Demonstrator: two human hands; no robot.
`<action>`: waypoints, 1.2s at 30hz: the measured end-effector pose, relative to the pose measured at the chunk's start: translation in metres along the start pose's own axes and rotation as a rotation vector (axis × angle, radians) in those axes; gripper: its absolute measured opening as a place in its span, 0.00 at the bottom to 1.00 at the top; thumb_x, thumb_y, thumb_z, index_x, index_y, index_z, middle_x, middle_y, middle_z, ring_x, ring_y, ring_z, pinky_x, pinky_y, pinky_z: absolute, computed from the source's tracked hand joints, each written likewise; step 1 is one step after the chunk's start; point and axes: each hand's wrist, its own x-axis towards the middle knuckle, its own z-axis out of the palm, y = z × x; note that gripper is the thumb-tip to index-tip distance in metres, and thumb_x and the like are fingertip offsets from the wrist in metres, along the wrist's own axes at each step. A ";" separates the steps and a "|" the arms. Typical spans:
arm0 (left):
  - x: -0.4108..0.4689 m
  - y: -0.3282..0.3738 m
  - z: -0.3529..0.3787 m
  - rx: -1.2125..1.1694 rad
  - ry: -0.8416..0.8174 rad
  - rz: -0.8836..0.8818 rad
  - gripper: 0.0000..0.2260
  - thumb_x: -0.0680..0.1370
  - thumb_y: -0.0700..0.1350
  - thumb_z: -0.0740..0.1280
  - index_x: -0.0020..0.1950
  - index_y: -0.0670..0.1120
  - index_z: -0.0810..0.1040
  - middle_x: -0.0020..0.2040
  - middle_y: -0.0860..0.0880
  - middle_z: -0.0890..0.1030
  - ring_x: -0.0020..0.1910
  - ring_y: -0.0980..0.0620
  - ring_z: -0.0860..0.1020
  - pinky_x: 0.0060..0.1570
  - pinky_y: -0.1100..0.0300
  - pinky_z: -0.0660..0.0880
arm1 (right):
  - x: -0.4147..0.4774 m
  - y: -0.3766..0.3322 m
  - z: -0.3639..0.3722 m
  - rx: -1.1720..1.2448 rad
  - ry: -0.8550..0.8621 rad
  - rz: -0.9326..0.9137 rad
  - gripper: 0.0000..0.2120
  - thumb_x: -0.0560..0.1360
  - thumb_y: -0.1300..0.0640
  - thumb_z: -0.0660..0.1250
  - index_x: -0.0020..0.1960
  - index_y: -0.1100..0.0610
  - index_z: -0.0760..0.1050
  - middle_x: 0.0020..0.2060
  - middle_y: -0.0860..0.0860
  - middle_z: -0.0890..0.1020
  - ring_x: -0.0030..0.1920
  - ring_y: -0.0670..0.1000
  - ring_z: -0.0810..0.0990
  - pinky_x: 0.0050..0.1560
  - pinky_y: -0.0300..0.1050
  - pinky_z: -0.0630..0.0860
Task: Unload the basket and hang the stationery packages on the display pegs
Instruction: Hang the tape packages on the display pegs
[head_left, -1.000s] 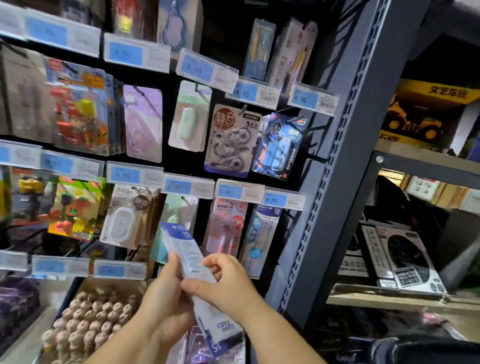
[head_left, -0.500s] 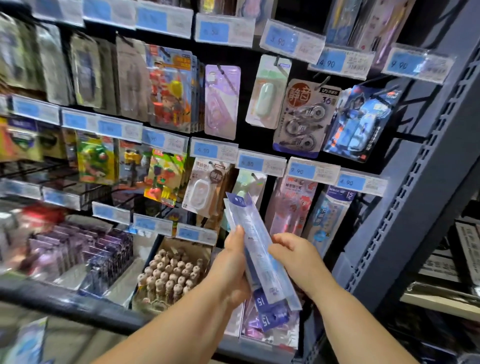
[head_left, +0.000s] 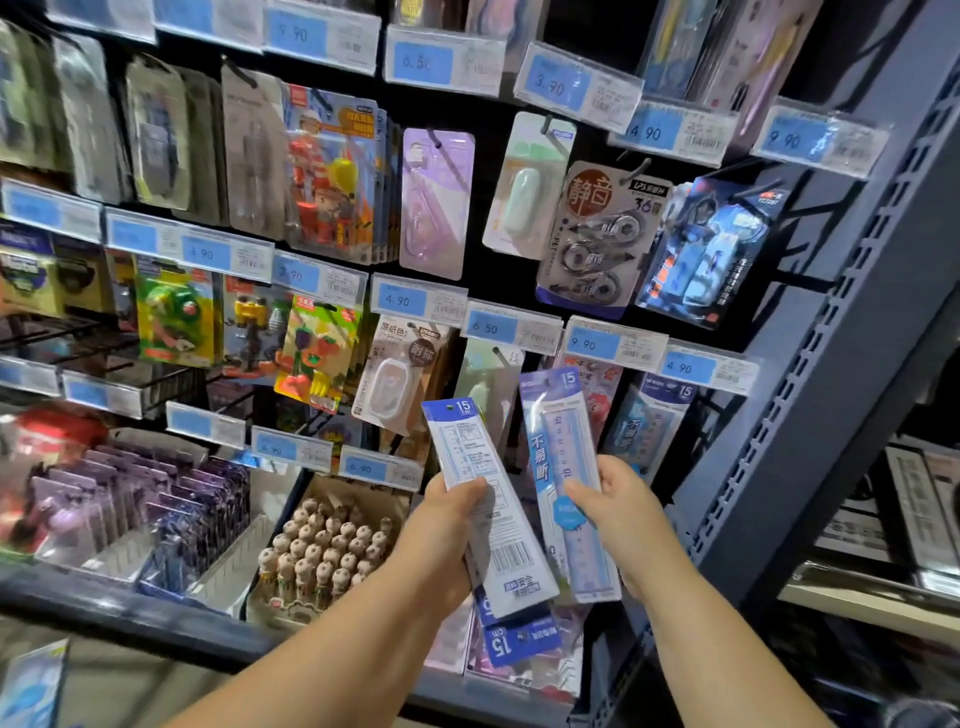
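At the lower left of the dark peg wall, a tray of glossy purple card packs (head_left: 171, 499) stands in rows. Just to its right is an open cardboard box of small beige round-headed figures (head_left: 322, 545). In front of that box's right edge, the left hand (head_left: 447, 525) grips a stack of long, narrow ruler packages (head_left: 488, 499). Its thumb lies across the printed white back of the top one and its fingers are curled behind. The top package has a blue "15" header and leans up and to the left. A second blue header (head_left: 514, 639) marked "15" sticks out upside down below the stack. Just beside it and apart from it, the right hand (head_left: 623, 499) pinches a single pale blue and lilac ruler package (head_left: 566, 467). The thumb is on its clear front and the fingers are behind. This package is nearly upright, and its top overlaps a pink package (head_left: 597, 395) hanging under a 9.90 tag. Farther right, a matching blue ruler package (head_left: 649, 421) hangs on a peg beneath a blue and white 4.90 price tag (head_left: 709, 369). Beyond it, a grey perforated steel upright (head_left: 831, 364) slants up to the right.
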 end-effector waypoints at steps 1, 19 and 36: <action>0.001 0.000 -0.002 0.011 0.001 -0.002 0.12 0.83 0.39 0.58 0.66 0.47 0.70 0.56 0.40 0.81 0.47 0.43 0.82 0.42 0.49 0.80 | 0.001 0.004 -0.004 0.051 0.044 0.027 0.07 0.79 0.61 0.66 0.51 0.49 0.74 0.50 0.50 0.84 0.48 0.49 0.84 0.50 0.48 0.80; 0.008 -0.008 0.001 0.031 -0.100 -0.051 0.13 0.83 0.43 0.60 0.68 0.47 0.70 0.53 0.39 0.83 0.44 0.43 0.84 0.41 0.48 0.79 | 0.028 0.045 -0.039 0.137 0.624 0.079 0.12 0.81 0.57 0.59 0.64 0.52 0.73 0.53 0.50 0.81 0.51 0.52 0.81 0.51 0.46 0.76; 0.010 -0.002 0.005 -0.042 0.017 -0.115 0.25 0.82 0.62 0.50 0.65 0.47 0.74 0.50 0.40 0.85 0.45 0.43 0.85 0.40 0.50 0.81 | 0.003 -0.007 0.017 -0.169 0.018 -0.268 0.07 0.75 0.53 0.70 0.39 0.50 0.76 0.41 0.50 0.78 0.39 0.44 0.74 0.42 0.35 0.69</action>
